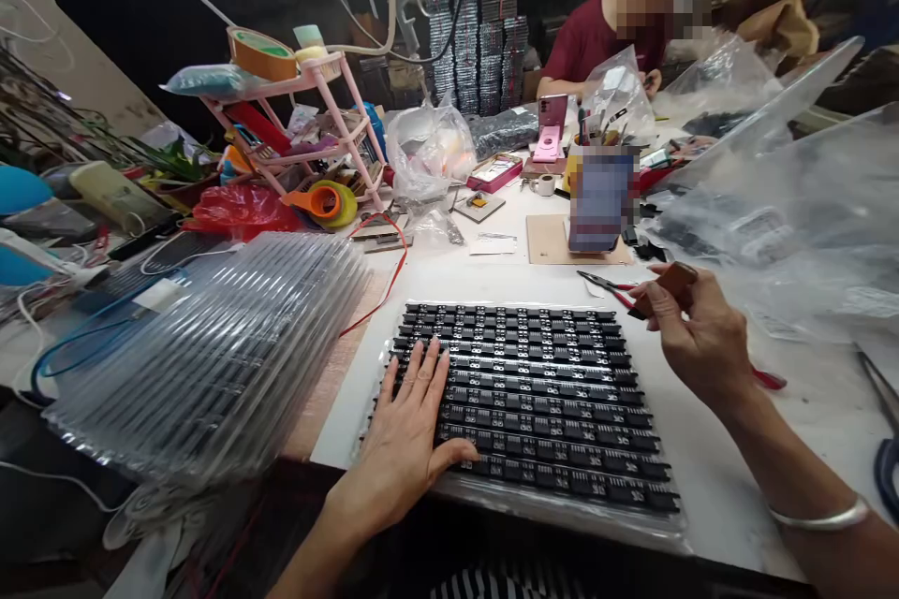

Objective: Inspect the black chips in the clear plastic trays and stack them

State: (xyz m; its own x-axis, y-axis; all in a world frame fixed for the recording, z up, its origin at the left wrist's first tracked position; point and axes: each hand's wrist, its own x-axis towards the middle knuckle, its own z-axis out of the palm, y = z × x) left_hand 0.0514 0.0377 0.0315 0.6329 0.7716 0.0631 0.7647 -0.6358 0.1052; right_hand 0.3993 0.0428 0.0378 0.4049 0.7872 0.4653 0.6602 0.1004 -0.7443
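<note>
My left hand (404,430) lies flat, fingers stretched, on the left part of a clear plastic tray (562,519). Rows of small black parts with silvery pins (540,393) fill this tray. Raised past the tray's far right corner, my right hand (702,337) is closed around a small brown block with a dark lower edge (667,285); its exact kind I cannot make out. Red-handled pliers (604,283) lie on the white table (449,276) just beyond and partly behind that hand, their jaws pointing left.
Stacked clear trays (231,346) stand at left, near a pink rack (330,103) and a red cable (393,276). A phone on a stand (600,201) is behind the tray. Plastic bags (793,225) and scissors (881,421) lie right. A person in a dark red shirt (582,42) sits opposite.
</note>
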